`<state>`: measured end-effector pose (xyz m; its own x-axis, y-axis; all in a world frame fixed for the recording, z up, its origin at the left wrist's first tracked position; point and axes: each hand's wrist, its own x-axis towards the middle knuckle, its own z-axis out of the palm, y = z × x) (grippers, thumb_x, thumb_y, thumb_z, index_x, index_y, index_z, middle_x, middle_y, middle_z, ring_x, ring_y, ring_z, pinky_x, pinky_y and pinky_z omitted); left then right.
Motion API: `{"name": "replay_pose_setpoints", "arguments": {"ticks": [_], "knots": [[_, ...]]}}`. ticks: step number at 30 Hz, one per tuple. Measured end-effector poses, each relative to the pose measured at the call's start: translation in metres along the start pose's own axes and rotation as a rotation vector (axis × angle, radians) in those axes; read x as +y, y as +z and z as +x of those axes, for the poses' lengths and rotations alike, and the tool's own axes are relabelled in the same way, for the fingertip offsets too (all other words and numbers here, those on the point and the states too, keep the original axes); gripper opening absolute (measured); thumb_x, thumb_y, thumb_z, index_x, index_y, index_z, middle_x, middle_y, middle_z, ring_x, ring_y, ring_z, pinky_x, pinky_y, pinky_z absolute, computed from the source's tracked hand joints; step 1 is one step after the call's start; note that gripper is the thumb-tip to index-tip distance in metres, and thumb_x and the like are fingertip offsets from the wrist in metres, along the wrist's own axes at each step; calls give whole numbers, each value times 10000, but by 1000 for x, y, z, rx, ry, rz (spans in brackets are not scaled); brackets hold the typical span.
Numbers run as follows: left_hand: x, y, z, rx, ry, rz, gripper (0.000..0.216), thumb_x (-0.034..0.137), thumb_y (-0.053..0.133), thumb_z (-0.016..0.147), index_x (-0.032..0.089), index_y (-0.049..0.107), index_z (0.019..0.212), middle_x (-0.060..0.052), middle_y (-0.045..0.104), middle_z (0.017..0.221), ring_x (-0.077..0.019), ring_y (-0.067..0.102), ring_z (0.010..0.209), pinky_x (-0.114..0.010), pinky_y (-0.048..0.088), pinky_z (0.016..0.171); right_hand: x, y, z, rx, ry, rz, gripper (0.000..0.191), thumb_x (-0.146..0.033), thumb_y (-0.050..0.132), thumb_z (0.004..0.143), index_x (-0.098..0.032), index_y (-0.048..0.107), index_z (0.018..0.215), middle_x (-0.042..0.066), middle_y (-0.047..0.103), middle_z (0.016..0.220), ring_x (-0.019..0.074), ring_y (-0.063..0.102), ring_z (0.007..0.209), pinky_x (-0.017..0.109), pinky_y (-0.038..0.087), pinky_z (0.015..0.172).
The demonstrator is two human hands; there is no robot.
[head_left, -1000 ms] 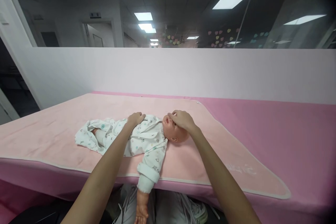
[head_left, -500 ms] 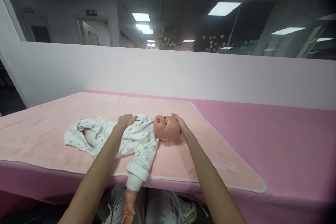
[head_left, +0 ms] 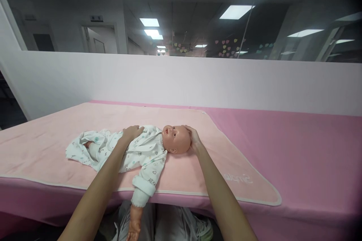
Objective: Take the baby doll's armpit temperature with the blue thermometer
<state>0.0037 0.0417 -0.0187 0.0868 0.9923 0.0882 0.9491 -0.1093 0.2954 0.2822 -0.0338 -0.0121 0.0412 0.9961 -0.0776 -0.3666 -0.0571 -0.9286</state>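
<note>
A baby doll [head_left: 151, 150] in a white printed outfit lies face up on a peach mat [head_left: 198, 180], its head to the right. Flat on the doll's belly rests my left hand [head_left: 132, 133], its fingers mostly extended over the cloth. My right hand [head_left: 194, 138] cups the crown of the doll's bare head [head_left: 177, 140]; the palm and some fingers are hidden behind it. One doll arm [head_left: 135, 220] with a rolled-up sleeve hangs over the near edge. The outfit's leg end is loose, and part of a leg shows inside.
The mat lies on a pink-covered table [head_left: 311, 158]. A white low wall [head_left: 198, 83] with glass above closes off the far side. My grey-trousered knees [head_left: 169, 222] are under the near edge.
The whole view has shifted slightly, with the doll, mat and hands appearing a little further left. Both hands keep their places on the doll.
</note>
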Motion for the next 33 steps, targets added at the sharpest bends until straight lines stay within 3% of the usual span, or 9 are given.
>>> {"name": "replay_pose_setpoints", "arguments": {"ticks": [5,13,19,26,33], "knots": [[-1,0,0,-2,2,2,489,481,253,776,177,607,922,-153,628,1033,-339,531,1000,-498,312,858,-3,-4,4,140,-136,50,183,-313,537,667,-184,594,783,4,666,810,136,609,790,226,462,751],[-1,0,-1,0,9,0,480,475,245,773,180,596,912,-152,631,1022,-338,521,1018,-498,309,862,1,5,-1,-52,-179,-86,252,-367,498,692,-152,629,705,43,686,775,194,621,768,261,464,716],[0,0,-1,1,8,0,476,479,237,773,177,591,875,-155,631,1017,-340,531,999,-508,308,858,-3,6,-5,-8,-186,-46,209,-356,546,670,-168,618,730,16,682,801,177,616,802,246,465,748],[0,0,-2,1,7,0,477,482,238,771,174,585,880,-161,627,1029,-335,537,986,-504,307,859,-5,15,-14,-87,-48,-40,381,-449,406,731,-135,620,767,93,681,831,223,627,830,321,476,763],[1,-1,-2,-1,8,-1,484,482,241,778,174,589,915,-152,626,1033,-332,531,1002,-500,303,873,-4,12,-11,-56,-129,-82,335,-430,452,716,-142,615,767,72,678,818,203,618,830,288,467,766]]}}
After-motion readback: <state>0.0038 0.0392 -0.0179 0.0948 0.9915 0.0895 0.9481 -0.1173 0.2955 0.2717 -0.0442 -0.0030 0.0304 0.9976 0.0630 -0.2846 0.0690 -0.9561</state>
